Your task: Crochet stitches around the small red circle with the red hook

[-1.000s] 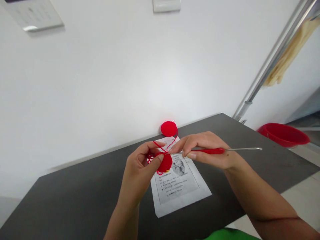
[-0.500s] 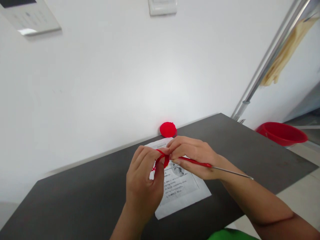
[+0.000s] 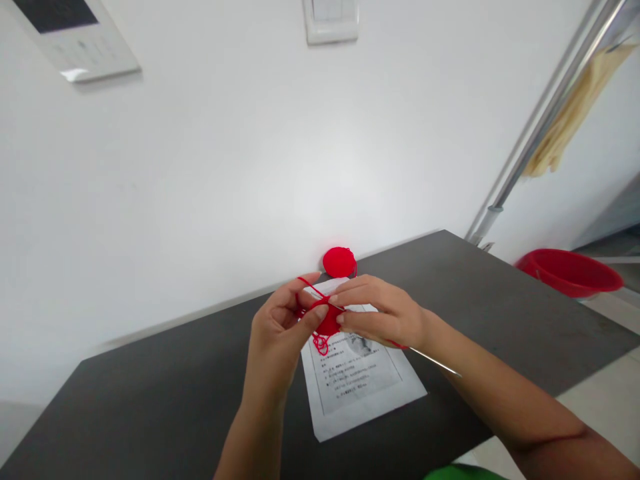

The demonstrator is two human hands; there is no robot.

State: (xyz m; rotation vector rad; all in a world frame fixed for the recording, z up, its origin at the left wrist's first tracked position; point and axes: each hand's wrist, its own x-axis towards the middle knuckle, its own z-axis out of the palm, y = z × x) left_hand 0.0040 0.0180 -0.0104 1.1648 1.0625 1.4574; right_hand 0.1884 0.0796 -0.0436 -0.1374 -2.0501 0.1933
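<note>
1. Yarn piece (image 3: 329,323), red, rounded: held up btwn both hands, above upper part of printed sheet (image 3: 365,387). Loose loops (image 3: 321,344) hang off its lower L edge.
2. L hand (image 3: 280,320): pinching yarn piece, thumb on near face; other fingers partly hidden behind. Index extended, w/ yarn strand (image 3: 311,288) running from it down to top edge of piece.
3. R hand (image 3: 387,312): closed around crochet hook (image 3: 434,361), fingertips at top of piece, thumb against its R side. Grip on handle mostly hidden by palm; bit of red shows under hand.
4. Hook: thin metal end at top edge of piece; exact seating in stitch too small to tell. Other silver end sticks out past heel of R hand, slanting down twd forearm.
5. Yarn ball (image 3: 339,262), red: at back of dark table (image 3: 190,393), by white wall (image 3: 225,167), just beyond sheet; short strand hangs at its R side.
6. Sheet: flat on table under hands, text + grey pic, pic partly covered by R hand.
7. Surroundings: red basin (image 3: 573,272) off table's R edge; metal pole (image 3: 555,103) w/ yellowish item (image 3: 575,113) hanging near it; switch plate (image 3: 331,23) + dark-screened panel (image 3: 95,50) on wall.
</note>
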